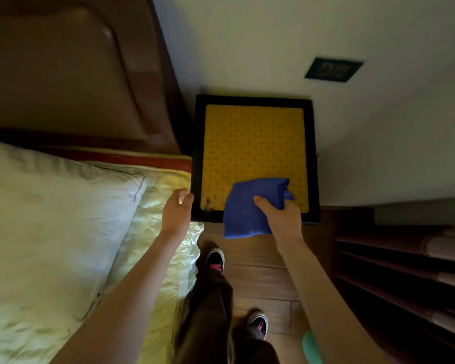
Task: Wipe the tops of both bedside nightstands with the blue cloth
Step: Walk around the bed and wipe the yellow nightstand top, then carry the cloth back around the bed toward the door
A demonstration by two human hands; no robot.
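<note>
Bare forearms; dark brown trousers [216, 306]; black sneakers [215, 258] — pink laces, white soles.

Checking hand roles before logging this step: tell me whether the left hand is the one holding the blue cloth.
No. The right hand grips the blue cloth over the nightstand, while the left hand rests empty at its near-left edge.

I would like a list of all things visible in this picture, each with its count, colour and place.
nightstand: one, black frame with yellow patterned top, against the wall beside the bed
blue cloth: one, blue, on the near edge of the nightstand
pillow: one, white, on the bed at left
bedspread: one, pale yellow, shiny, bed edge
headboard: one, brown, upper left
wall plate: one, dark, on the wall
shelves: dark wood, right
floor: brown wood
shoes: two, black with pink
left hand: at the nightstand's near left corner
right hand: gripping the cloth
</note>
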